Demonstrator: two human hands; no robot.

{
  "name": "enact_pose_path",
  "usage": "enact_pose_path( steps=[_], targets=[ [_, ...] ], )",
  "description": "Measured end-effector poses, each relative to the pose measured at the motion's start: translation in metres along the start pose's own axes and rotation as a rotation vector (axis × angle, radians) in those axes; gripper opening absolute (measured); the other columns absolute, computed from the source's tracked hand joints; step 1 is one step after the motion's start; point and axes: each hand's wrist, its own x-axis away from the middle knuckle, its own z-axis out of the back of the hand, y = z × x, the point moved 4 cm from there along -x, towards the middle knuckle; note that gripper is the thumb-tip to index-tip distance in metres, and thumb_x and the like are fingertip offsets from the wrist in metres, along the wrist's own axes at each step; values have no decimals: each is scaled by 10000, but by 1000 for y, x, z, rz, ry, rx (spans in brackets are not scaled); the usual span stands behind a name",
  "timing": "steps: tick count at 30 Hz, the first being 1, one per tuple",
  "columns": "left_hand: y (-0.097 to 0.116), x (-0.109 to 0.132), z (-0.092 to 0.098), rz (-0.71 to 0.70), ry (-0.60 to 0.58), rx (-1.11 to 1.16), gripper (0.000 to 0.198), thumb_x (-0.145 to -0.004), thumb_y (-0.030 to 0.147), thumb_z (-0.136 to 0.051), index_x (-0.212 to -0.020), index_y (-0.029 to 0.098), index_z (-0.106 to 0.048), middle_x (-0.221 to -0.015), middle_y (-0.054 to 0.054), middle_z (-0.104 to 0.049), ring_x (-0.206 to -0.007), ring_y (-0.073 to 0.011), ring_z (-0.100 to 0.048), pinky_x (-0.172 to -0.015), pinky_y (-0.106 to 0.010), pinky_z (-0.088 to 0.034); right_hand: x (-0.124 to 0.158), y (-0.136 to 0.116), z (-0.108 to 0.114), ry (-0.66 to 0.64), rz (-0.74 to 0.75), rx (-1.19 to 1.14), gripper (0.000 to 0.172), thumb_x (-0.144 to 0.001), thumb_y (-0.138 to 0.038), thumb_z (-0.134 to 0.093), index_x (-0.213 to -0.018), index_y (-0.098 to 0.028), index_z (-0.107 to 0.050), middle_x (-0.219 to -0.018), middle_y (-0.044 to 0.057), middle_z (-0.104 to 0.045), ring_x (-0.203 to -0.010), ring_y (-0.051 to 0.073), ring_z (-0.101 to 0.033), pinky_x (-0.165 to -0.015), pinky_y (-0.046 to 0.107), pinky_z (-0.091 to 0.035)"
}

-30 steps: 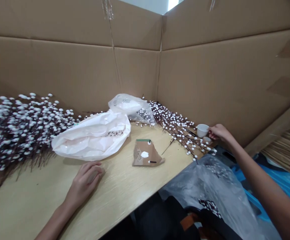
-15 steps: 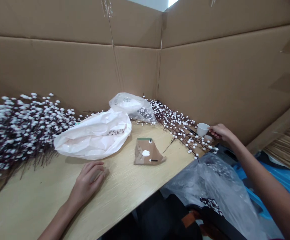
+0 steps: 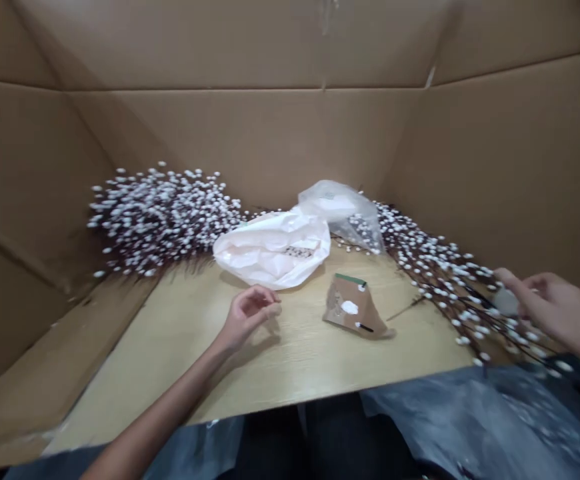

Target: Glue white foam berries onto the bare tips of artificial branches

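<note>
My left hand (image 3: 250, 315) hovers just over the table in front of the white plastic bag (image 3: 265, 257). Its fingers are loosely curled, with a gap to the thumb and nothing between them. At the far right, my right hand (image 3: 565, 317) is blurred, its fingers closed about a small white cup (image 3: 506, 302). The hand covers much of this cup. Branches with white berries (image 3: 435, 257) run along the right side, right beside the cup. A torn brown cardboard piece (image 3: 343, 323) lies between the hands, bearing a white blob and a short black stick.
A thick bunch of white-berried stems (image 3: 165, 223) lies at the back left. Behind the white bag rests a clear plastic bag (image 3: 337, 203). Cardboard walls (image 3: 250, 140) close in the table. Grey plastic sheeting (image 3: 450, 420) hangs below the table's front edge at right.
The view has swung left, so everything sits further right. My left hand has lifted slightly and its fingers have curled. My right hand now covers more of the cup.
</note>
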Motion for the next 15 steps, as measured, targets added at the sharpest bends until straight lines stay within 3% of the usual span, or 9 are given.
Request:
enact_pose_path(
  steps=[3,5,7,10,15],
  targets=[
    [28,15,-23,51,-73,573,293,-602,291,-761,-679,172,-504,-616,27,-493,-595,-101,-466,-584,-235,-369,36,-57,-12,-142,230,-196,489,-739,-742,-379,-764,-267,-491,-542,54,-608,-480,229,-550,-508,338,-406],
    [44,24,-38,65,-170,829,337,-575,310,-765,-642,174,-464,-540,50,-400,-519,-81,-381,-534,-222,-318,64,-97,-21,-288,381,-335,510,-707,-760,-414,-819,-269,-494,-501,13,-563,-460,215,-537,-479,316,-410],
    [56,31,-49,83,-240,965,384,-550,334,-771,-614,179,-425,-481,65,-312,-472,-74,-304,-507,-222,-275,87,-130,-28,-372,475,-445,519,-714,-747,-438,-882,-264,-521,-503,0,-550,-501,218,-566,-484,300,-434],
    [63,37,-54,115,-270,1082,425,-511,336,-781,-585,188,-389,-431,75,-231,-440,-74,-243,-476,-222,-231,109,-165,-39,-501,575,-538,497,-738,-711,-473,-938,-261,-539,-667,35,-653,-581,223,-612,-501,293,-468],
    [71,42,-52,111,-279,1185,402,-502,285,-753,-555,190,-367,-406,79,-212,-426,-71,-219,-449,-222,-208,123,-184,-55,-609,703,-582,451,-769,-657,-504,-1007,-276,-536,-802,43,-686,-718,242,-659,-610,302,-519]
  ],
)
